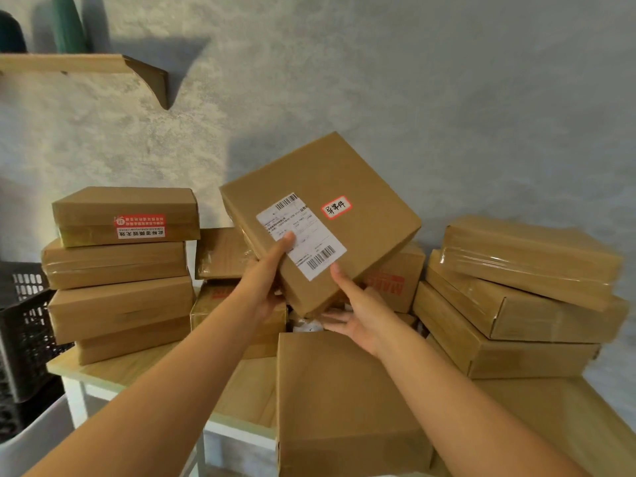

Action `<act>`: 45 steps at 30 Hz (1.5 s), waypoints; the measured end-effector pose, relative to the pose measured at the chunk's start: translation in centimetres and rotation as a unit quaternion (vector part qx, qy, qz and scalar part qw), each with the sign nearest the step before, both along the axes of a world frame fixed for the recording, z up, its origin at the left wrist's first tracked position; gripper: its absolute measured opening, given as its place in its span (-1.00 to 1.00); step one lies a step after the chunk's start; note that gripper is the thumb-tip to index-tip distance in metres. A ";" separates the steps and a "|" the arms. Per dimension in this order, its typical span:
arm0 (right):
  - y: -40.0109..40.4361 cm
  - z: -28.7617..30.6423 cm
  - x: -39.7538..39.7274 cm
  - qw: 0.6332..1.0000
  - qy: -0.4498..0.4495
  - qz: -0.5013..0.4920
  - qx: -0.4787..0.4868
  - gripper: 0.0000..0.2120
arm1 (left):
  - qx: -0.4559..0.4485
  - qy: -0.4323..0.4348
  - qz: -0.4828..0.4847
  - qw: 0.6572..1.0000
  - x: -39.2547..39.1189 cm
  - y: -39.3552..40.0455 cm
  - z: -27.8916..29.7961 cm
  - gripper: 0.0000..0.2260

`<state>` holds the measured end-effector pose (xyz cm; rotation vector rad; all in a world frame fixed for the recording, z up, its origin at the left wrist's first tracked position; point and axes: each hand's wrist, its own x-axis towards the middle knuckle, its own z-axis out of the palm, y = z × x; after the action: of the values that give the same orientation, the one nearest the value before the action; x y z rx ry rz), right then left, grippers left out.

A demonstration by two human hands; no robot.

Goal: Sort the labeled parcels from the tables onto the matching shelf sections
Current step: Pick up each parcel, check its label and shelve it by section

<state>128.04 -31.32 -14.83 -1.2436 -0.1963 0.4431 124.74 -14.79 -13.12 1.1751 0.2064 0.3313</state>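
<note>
A brown cardboard parcel (347, 187) is lifted and tilted above the table, showing a white shipping label and a small red-bordered handwritten sticker. My left hand (266, 277) grips its lower left edge, thumb lying on the white label. My right hand (358, 311) supports the lower right corner from beneath, thumb up against the box edge and fingers spread underneath. Other brown parcels are stacked on the wooden table (241, 390): a tall stack at the left (120, 270), a stack at the right (516, 297), and a large flat box (344, 401) in front of me.
A black plastic crate (24, 321) stands left of the table, above something white. A wooden wall shelf (86, 63) hangs at the upper left with dark green objects on it. More parcels with red print lie behind the held one, against the grey wall.
</note>
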 end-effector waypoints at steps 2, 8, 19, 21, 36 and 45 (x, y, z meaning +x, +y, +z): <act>-1.1 -0.1 1.4 0.998 -0.007 -0.055 -0.025 -0.32 | 0.025 -0.015 0.024 0.999 -0.4 1.2 0.3 -0.36; -5.9 0.2 3.4 0.976 -0.078 -0.141 -0.144 -0.15 | 0.101 0.002 -0.025 0.995 -2.4 4.1 1.1 -0.44; -7.2 1.6 2.9 0.983 -0.111 -0.084 -0.122 -0.13 | 0.139 0.019 -0.095 0.986 -4.0 2.9 2.1 -0.46; -7.3 1.6 2.6 0.978 -0.130 -0.105 -0.122 -0.14 | 0.141 0.010 -0.104 0.984 -4.2 2.7 1.9 -0.47; -11.5 0.1 -1.7 0.946 -0.178 -0.233 -0.140 -0.39 | 0.174 -0.035 -0.039 0.983 -4.0 -2.6 0.4 -0.67; -16.3 1.1 -10.8 0.908 -0.160 -0.352 -0.163 -0.43 | 0.159 -0.065 -0.162 0.972 -5.4 -6.2 0.4 -0.61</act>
<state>117.24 -47.61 -13.78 -1.6111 0.0631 -0.3754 119.32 -21.03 -12.67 1.4737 -0.1594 0.1542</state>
